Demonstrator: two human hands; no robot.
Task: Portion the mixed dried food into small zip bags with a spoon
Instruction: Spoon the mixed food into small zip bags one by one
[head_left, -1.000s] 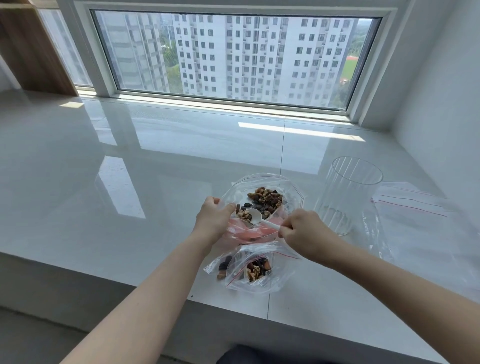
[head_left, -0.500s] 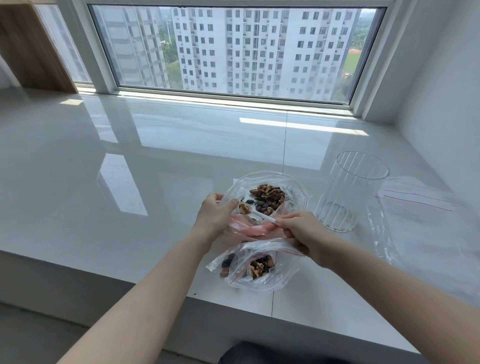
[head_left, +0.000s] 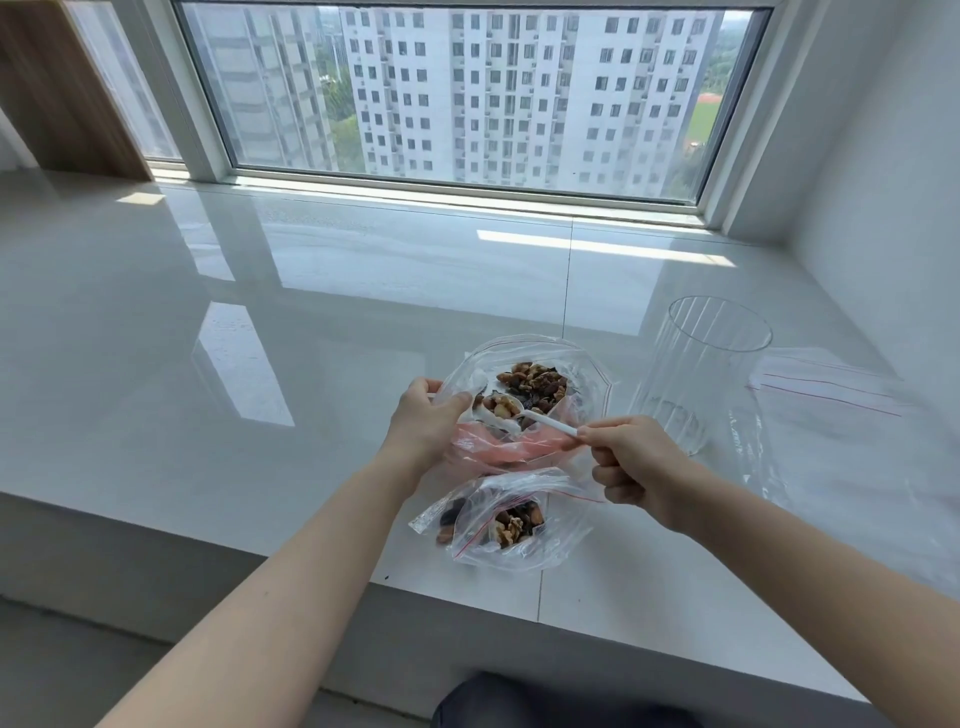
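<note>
Right hand (head_left: 636, 467), fingers pinched on the handle end of the white spoon (head_left: 524, 414); left hand (head_left: 427, 423) gripping the rim of the large bag (head_left: 582, 374). The spoon bowl, previously lower in the mixed dried food (head_left: 535, 384), now sits lifted and loaded between the hands. Filled small zip bags (head_left: 519, 525) lie just below both hands; clear glass (head_left: 696, 374) beyond the right. No legible writing

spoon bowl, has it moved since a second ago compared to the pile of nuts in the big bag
Yes. The spoon has risen loaded and shifted left of the nut pile, toward the left hand.
</note>
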